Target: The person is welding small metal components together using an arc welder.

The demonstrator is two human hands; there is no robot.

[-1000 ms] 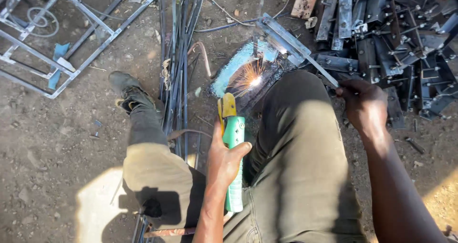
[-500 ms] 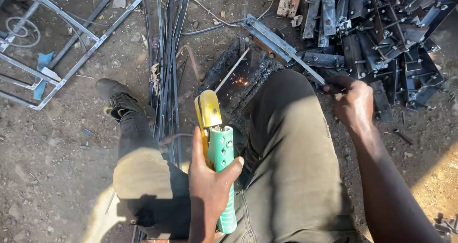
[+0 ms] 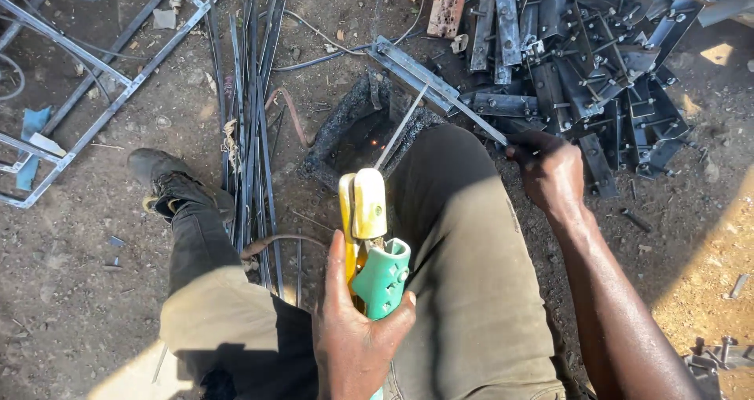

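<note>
Between knees, left hand (image 3: pixel 357 333) wraps green-and-yellow electrode holder (image 3: pixel 373 251), thumb along yellow jaw. Welding rod (image 3: pixel 399 129) runs from holder up toward charred spot on dirt, faint sparks there. Right hand (image 3: pixel 550 172) closed on end of long flat metal bar (image 3: pixel 440 89), near black bracket pile (image 3: pixel 597 62). Thin rods (image 3: pixel 251 125) lie beside boot (image 3: pixel 169 184).
</note>
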